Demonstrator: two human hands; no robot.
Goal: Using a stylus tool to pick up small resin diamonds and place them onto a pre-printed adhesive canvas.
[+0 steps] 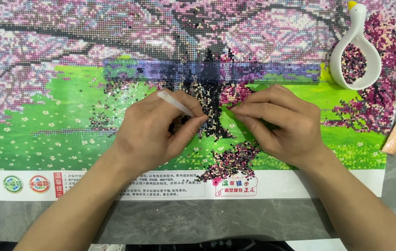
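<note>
white pen (175, 103) pinched in left hand (154, 130), right hand (277, 123) fingers narrow, on bead canvas (45, 116) over grey table (207, 218).

Your two bare hands and forearms, seen from above

Your left hand (154, 132) and your right hand (279, 123) wear nothing: no gloves, no rings on the fingers that show, no watch or band at either wrist. Both of your forearms are uncovered for the whole length that shows, from the wrists down to the bottom edge of the view, and no sleeve or cuff shows on either one. Your fingernails are short and plain, without polish, where they can be seen on the thumb and the fingers. Your knuckles and the tendons on the backs of your hands stand out clearly. Nothing more of your body or clothing can be told apart.
</note>
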